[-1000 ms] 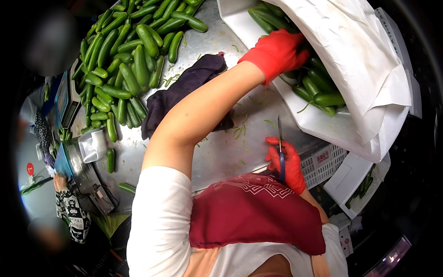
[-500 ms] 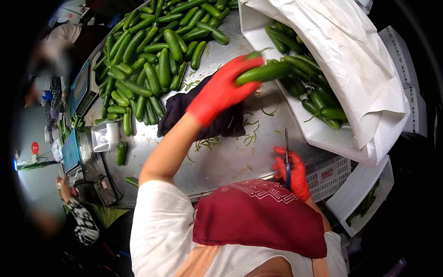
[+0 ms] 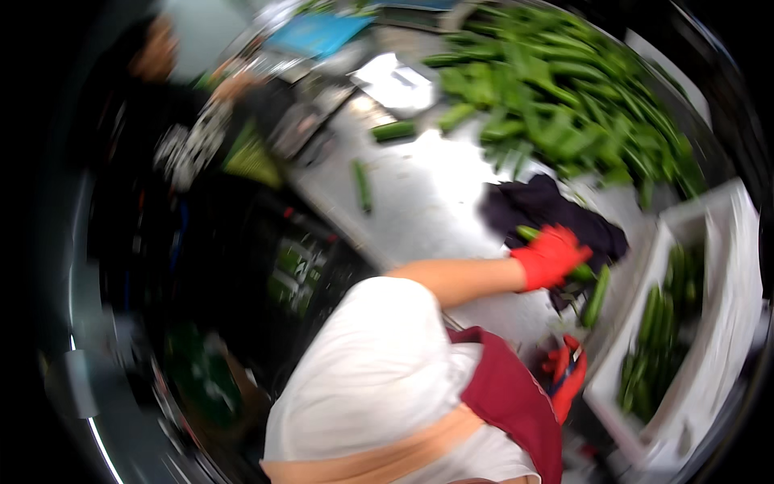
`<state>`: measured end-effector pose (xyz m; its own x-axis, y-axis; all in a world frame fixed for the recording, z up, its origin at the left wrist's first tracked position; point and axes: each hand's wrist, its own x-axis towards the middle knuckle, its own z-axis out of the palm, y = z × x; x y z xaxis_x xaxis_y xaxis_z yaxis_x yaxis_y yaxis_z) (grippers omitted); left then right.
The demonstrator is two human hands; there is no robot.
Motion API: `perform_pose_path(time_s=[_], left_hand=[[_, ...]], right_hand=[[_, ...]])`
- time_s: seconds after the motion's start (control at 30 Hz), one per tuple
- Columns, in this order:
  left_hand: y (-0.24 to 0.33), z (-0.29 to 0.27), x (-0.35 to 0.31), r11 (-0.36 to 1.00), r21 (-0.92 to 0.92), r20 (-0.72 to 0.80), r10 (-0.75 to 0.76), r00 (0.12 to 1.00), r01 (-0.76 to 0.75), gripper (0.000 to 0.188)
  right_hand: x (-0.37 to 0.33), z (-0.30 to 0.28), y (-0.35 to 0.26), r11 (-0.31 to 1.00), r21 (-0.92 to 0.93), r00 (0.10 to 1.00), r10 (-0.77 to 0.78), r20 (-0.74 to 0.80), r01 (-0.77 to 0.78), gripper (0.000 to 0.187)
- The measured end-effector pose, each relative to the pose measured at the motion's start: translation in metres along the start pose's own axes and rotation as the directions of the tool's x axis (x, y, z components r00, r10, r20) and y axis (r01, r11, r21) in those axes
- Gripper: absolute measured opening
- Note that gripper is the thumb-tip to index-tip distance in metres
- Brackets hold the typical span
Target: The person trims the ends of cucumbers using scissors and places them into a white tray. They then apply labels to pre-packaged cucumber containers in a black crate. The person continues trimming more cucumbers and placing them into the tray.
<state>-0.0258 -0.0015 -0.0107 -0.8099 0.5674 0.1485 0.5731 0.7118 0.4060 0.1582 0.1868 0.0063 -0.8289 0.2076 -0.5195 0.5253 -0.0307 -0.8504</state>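
Shiny metal is making up the worktop. Along its far edge, a big pile of cucumbers is lying. By its right end, a white box is holding more. Near that end, a dark cloth is lying crumpled. Over it, the red-gloved left hand is holding a cucumber, fingers curling round it. By the near edge, the right hand is gripping scissors; blur is hiding its fingertips.

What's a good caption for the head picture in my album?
Red-gloved left hand over dark cloth, near a heap of green cucumbers.
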Motion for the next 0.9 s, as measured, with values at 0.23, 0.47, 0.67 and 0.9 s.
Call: perform_pose_path(time_s=[0.23,0.47,0.67,0.9], left_hand=[[-0.008,-0.009,-0.028,0.999,-0.054,-0.151,-0.015,0.988,0.007,0.077],[-0.013,-0.019,-0.057,0.995,-0.099,-0.069,0.020,0.997,-0.026,0.078],[-0.035,-0.025,-0.046,0.957,-0.290,0.024,-0.002,1.000,0.009,0.070],[-0.010,-0.082,-0.055,-0.367,-0.829,0.422,0.085,0.903,0.422,0.071]], right_hand=[[-0.011,0.000,-0.012,0.977,-0.185,0.972,-0.067,0.224,0.110,0.031],[-0.011,0.015,-0.023,0.958,-0.271,0.963,-0.020,0.268,0.095,0.030],[-0.014,0.013,-0.026,0.988,-0.151,0.984,0.049,0.170,-0.023,0.033],[-0.018,0.006,-0.032,0.995,-0.066,0.943,-0.047,0.330,0.073,0.041]])
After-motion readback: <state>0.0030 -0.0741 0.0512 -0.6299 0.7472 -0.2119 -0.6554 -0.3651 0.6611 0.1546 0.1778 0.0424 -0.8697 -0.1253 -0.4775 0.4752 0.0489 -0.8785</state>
